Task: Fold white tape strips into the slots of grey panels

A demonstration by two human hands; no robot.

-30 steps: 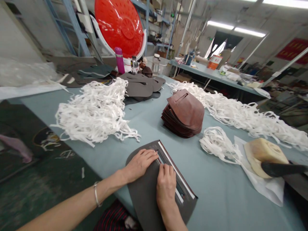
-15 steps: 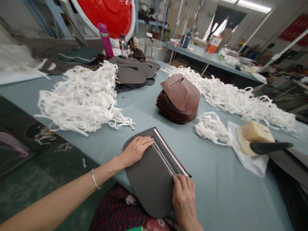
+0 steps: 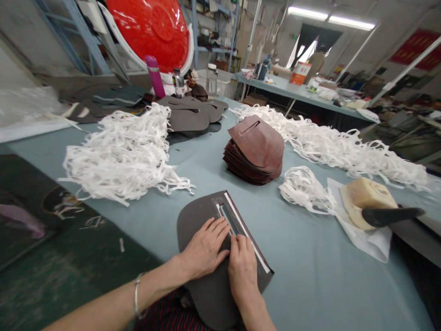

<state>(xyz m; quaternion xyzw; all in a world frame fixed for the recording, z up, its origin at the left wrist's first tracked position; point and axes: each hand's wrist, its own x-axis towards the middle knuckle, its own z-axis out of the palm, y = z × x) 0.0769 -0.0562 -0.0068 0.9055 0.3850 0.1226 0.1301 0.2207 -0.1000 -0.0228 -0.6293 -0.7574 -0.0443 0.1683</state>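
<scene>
Your bare left hand (image 3: 206,246) and right hand (image 3: 243,264) hide part of the long slot (image 3: 228,218) in the dark-grey rounded panel (image 3: 214,294); can't tell if the right one grips. Bottom edge crops your right forearm (image 3: 257,312). Red round plastic basin (image 3: 151,27): cut at top. Red banner (image 3: 415,48): lettering unreadable.

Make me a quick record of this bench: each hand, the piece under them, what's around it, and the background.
Left hand: laid on the dark gray piece, fingertips beside its slot
Right hand: on the same piece, fingers bent near the slot; exact grip unclear
Piece: curved outline, white strip along its straight edge
Beyond it: stack of brown pieces
Around: tangled white pile, small white bundle, pale block
Background: purple bottle, large red disc
</scene>
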